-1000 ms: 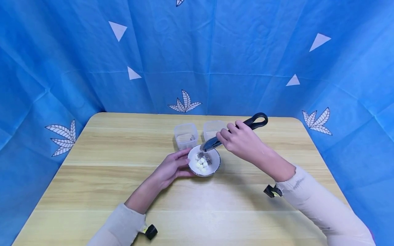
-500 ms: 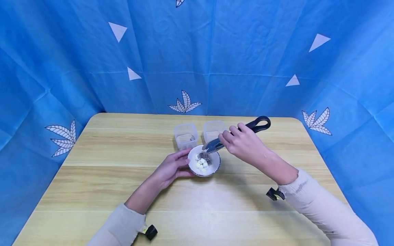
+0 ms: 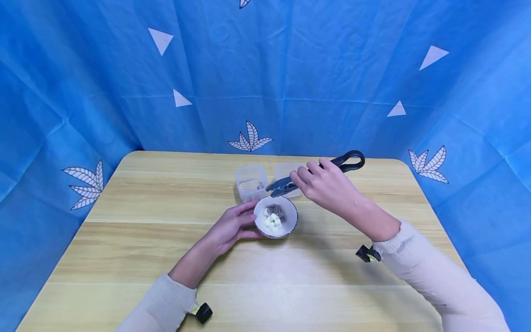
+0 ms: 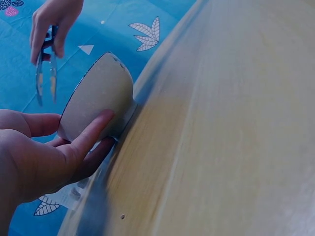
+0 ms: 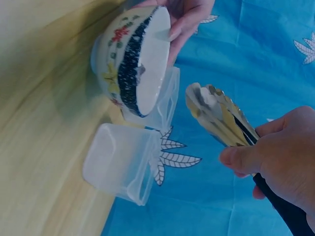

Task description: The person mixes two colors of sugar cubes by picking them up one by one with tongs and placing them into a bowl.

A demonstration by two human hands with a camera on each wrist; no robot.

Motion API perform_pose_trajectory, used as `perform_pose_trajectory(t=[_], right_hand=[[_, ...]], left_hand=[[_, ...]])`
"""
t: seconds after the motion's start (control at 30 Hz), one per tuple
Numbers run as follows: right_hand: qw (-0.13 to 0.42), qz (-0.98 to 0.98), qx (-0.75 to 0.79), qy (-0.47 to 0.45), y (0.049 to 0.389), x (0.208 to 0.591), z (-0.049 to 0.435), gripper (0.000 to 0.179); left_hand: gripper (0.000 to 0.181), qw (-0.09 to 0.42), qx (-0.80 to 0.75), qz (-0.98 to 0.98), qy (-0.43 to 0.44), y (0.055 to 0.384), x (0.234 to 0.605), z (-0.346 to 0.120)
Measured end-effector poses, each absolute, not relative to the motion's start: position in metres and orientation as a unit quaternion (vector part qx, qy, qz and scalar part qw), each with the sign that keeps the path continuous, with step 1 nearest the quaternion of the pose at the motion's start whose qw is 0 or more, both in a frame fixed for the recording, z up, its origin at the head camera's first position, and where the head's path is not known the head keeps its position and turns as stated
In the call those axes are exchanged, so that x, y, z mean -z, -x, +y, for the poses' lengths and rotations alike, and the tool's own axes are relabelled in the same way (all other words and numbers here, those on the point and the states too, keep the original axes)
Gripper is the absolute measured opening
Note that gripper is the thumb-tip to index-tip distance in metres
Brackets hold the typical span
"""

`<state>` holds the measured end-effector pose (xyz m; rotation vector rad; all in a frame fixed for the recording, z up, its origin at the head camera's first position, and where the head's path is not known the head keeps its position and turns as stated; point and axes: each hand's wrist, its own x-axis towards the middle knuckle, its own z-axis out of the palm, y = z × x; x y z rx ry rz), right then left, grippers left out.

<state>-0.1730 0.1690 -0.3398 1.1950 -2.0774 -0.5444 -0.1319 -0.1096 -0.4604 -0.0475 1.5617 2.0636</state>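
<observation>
My left hand (image 3: pixel 228 229) holds a small bowl (image 3: pixel 292 214) from its left side. Thumb and fingers lie round the bowl's wall. Inside it are several white cubes (image 3: pixel 272 222) and several dark brown cubes (image 3: pixel 275 210). My right hand (image 3: pixel 328 188) grips a pair of metal tongs (image 5: pixel 219 118) with black handles. Its two tips stand apart above the bowl's far rim, and no cube shows between them. In the right wrist view the outside of the bowl (image 5: pixel 110 66) bears a flower pattern and a dark speckled band.
Behind the bowl stand two clear plastic containers. The left container (image 3: pixel 250 196) has a small dark piece inside. The tongs and right hand partly cover the right container (image 3: pixel 284 169). All stand on a wooden table (image 3: pixel 166 193) with a blue curtain (image 3: pixel 311 69) behind it.
The tongs have lifted out of the bowl, moving up and toward the far side, and their tips have spread apart. My left hand and the bowl have stayed in place.
</observation>
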Motion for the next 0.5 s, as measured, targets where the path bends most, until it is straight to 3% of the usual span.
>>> perform_pose_trajectory(t=[0.5], right_hand=[[0.339,-0.788,0.219,-0.466,0.214,0.331,0.142,0.022]], left_hand=[[0.06,0.268,-0.765,0.586,0.02,0.131,0.462,-0.109]])
